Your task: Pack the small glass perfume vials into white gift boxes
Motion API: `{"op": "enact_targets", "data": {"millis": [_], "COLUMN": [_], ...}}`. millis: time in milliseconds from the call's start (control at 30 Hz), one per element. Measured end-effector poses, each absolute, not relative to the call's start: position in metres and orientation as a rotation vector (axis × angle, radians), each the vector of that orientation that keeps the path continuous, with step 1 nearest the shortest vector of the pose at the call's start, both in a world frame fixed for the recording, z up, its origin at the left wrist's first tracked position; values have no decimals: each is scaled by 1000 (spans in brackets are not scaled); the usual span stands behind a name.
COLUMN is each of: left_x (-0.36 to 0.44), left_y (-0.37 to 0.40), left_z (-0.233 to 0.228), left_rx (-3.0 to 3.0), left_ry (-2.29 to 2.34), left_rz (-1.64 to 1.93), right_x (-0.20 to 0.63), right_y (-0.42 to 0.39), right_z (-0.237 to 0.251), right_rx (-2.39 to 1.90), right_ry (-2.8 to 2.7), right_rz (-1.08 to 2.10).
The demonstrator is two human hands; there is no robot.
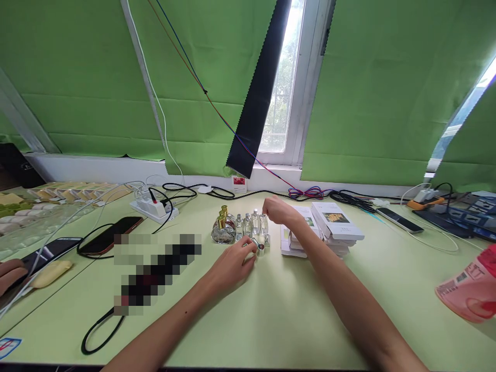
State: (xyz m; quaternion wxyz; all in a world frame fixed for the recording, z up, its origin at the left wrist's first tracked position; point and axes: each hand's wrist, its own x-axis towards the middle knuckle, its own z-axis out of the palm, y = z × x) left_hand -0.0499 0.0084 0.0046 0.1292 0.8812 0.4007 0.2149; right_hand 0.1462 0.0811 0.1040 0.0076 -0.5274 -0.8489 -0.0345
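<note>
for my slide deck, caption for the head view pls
Left hand and right hand work at small glass bottles on a green table.

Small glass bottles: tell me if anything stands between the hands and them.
Nothing visible does. The left hand is already at a silver cap before the small glass bottles; the right hand is at the row's right end.

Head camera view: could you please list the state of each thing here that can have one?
Left hand: curled on a small silver cap, resting on the pale green table.
Right hand: closed, over the clear glass bottles.
Gold-capped round glass bottles: upright, capped.
White flat boxes: stacked, closed.
White power strip: cables plugged in.
Dark red-edged phone: lying flat, screen dark.
</note>
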Motion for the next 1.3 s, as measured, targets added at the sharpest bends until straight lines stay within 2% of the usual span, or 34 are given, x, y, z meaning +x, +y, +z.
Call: {"op": "enact_targets", "data": {"millis": [1300], "left_x": [-49], "left_y": [6], "left_z": [7], "left_rx": [2536], "left_ry": [1161], "left_rz": [671], "right_x": [148], "right_y": [80], "right_z": [108], "right_rx": [-1563], "right_ry": [-2747], "right_rz": [-134]}}
